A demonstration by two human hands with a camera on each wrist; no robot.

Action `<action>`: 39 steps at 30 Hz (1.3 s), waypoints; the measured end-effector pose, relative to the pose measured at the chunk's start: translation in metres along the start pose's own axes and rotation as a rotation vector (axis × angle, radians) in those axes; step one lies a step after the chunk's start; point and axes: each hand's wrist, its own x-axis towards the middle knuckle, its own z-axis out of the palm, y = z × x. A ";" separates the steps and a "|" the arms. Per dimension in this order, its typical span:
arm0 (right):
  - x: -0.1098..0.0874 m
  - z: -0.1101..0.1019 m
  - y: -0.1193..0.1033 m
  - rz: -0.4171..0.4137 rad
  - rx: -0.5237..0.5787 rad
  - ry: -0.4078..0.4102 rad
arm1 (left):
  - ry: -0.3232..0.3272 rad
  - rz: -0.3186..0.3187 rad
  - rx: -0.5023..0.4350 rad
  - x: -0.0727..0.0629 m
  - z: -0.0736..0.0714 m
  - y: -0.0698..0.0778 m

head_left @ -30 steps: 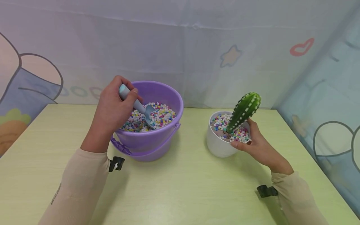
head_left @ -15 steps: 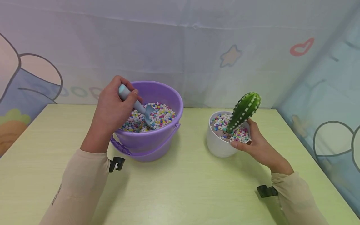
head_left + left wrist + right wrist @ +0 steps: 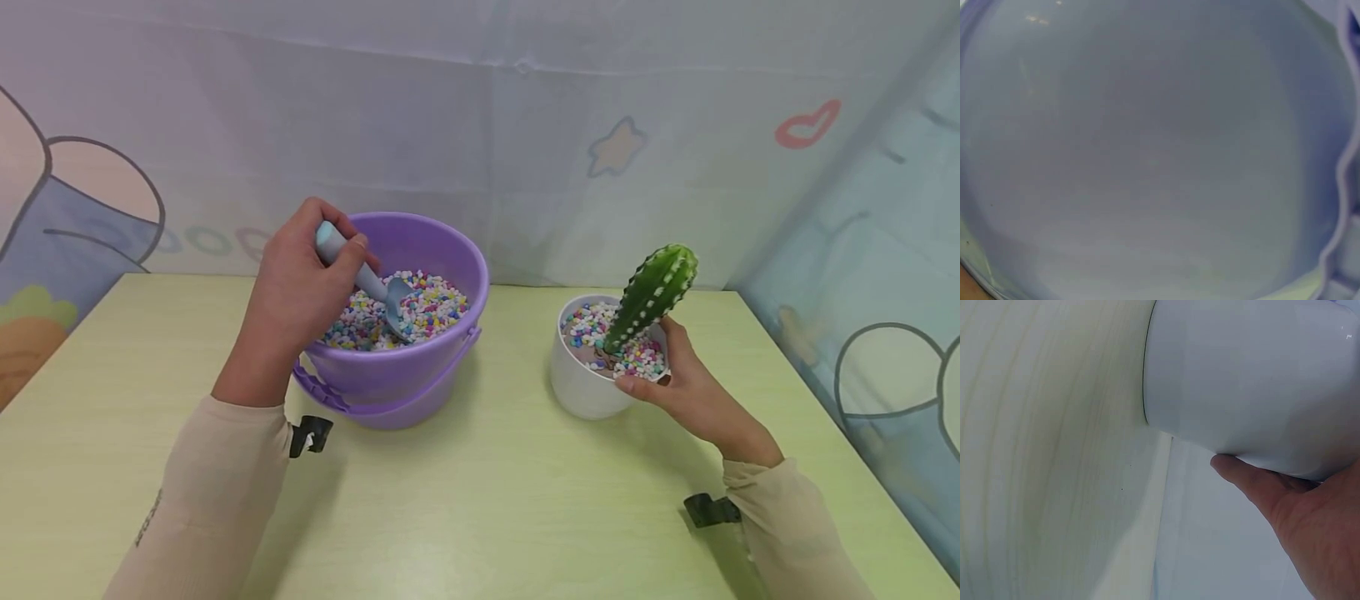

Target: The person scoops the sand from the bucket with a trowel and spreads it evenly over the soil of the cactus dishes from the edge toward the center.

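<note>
My left hand (image 3: pixel 303 275) grips the pale blue handle of a small scoop (image 3: pixel 372 285). The scoop's blade dips into multicoloured pebbles (image 3: pixel 438 302) inside a purple bucket (image 3: pixel 390 383). On the right, my right hand (image 3: pixel 693 396) holds the side of a white pot (image 3: pixel 588 392), thumb at the front of the rim and the other fingers behind. A green cactus (image 3: pixel 651 296) leans to the right in the pot, with pebbles and some brown surface round its base. The right wrist view has the white pot (image 3: pixel 1247 381) close up with fingers (image 3: pixel 1254 481) against its side.
Both containers stand on a pale wooden table (image 3: pixel 465 508). The bucket's purple handle (image 3: pixel 420 396) hangs down its front. Behind the table rises a printed cloth backdrop (image 3: pixel 420 108), and another printed panel (image 3: pixel 892 275) borders the right side.
Hands, scoop, bucket and pot keep their places; the head view has shifted very slightly.
</note>
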 end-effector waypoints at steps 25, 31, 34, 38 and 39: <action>0.000 -0.002 0.001 0.004 0.019 -0.006 | -0.034 0.010 0.019 0.002 -0.001 0.000; -0.001 -0.002 0.002 -0.008 0.018 -0.001 | -0.028 0.020 0.022 0.001 0.000 0.002; -0.001 -0.002 0.002 -0.012 0.023 -0.001 | -0.022 0.016 0.025 0.001 0.000 0.002; 0.000 -0.001 0.002 -0.014 0.025 -0.004 | -0.023 0.011 0.026 0.000 -0.001 0.001; 0.000 -0.001 0.002 -0.014 0.023 -0.004 | -0.023 0.010 0.027 0.000 -0.001 0.001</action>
